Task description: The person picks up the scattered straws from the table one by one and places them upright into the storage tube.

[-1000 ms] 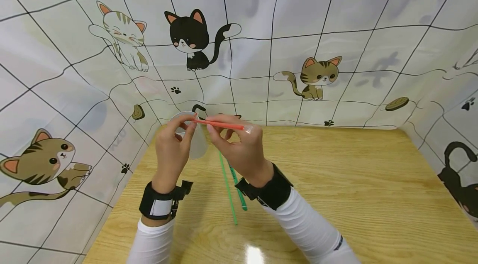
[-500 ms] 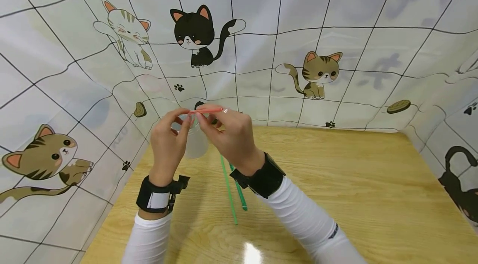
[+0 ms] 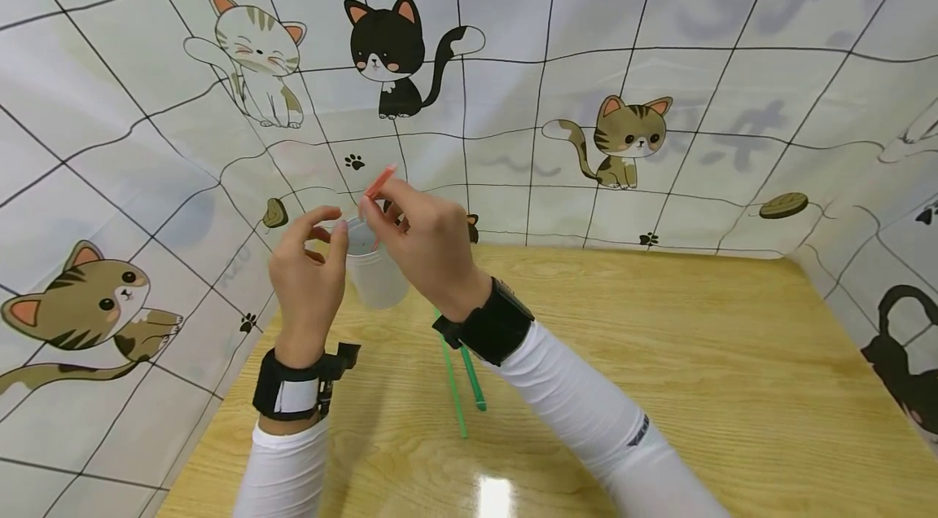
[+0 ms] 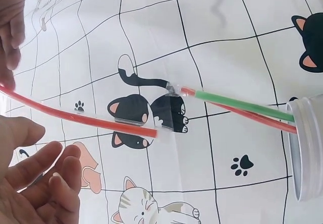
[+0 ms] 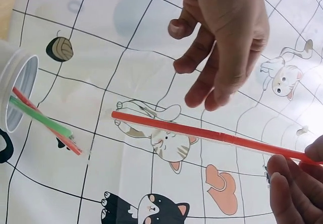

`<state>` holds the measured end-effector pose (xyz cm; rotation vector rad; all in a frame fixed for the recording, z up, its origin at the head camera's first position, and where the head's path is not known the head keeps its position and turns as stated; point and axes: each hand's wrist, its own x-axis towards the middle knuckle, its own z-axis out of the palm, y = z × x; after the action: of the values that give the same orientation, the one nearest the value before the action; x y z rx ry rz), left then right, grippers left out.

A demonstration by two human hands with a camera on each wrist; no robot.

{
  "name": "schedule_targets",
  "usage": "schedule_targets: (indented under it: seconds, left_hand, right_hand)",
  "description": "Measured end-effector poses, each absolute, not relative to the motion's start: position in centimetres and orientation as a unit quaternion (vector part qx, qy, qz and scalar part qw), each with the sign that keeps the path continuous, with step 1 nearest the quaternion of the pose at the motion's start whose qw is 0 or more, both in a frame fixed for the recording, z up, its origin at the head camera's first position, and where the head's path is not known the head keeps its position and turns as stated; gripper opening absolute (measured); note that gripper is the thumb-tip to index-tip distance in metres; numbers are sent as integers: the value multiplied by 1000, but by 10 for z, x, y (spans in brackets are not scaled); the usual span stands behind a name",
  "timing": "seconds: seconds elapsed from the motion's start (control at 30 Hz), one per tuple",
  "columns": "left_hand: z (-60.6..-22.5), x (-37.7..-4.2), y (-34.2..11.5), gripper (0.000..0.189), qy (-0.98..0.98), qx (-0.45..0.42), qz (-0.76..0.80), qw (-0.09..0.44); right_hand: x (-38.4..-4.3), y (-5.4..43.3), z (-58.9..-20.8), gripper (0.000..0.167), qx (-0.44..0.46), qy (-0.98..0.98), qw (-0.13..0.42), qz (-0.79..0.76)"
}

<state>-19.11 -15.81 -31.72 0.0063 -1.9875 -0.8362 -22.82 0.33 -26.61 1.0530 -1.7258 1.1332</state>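
Note:
My right hand [image 3: 428, 245] pinches a red straw [image 3: 379, 181] between thumb and fingers near its upper end. In the right wrist view, the straw's free length [image 5: 171, 125] slants away from the fingertips, with clear film along its side. Its lower end points towards a whitish translucent cup [image 3: 377, 282], outside the mouth in the wrist views. A green straw [image 4: 242, 106] and red straw pieces stick out of that cup. Just left of the cup, my left hand [image 3: 308, 278] holds nothing, its fingers loosely bent and thumb apart; the right wrist view shows it above the straw.
On the wooden table [image 3: 659, 355] lie a thin green straw [image 3: 453, 392] and a thicker dark green straw-like stick [image 3: 472, 379], partly under my right forearm. A cat-print sheet [image 3: 506, 111] rises behind the table and at both sides.
Both hands pinched the red straw together before; the left has let go and drawn back to the left. The right hand has moved left and tilted the straw upright over the cup.

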Motion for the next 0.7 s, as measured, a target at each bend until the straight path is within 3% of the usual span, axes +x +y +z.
schedule_targets:
  seconds: [0.2,0.57,0.7]
  left_hand:
    - [-314,-195,-163,19,-801,-3,-346,489]
    - [-313,-196,-163,20,-779,21,-356,516]
    - [-314,-196,-161,21,-782,21,-351,515]
  right_hand:
    - [-245,-22,-270,9,393,-733,383,401]
    - [-263,-50,-296,14,371,-815,268,356]
    - [-269,-57,-306,12,366,-829,259,334]
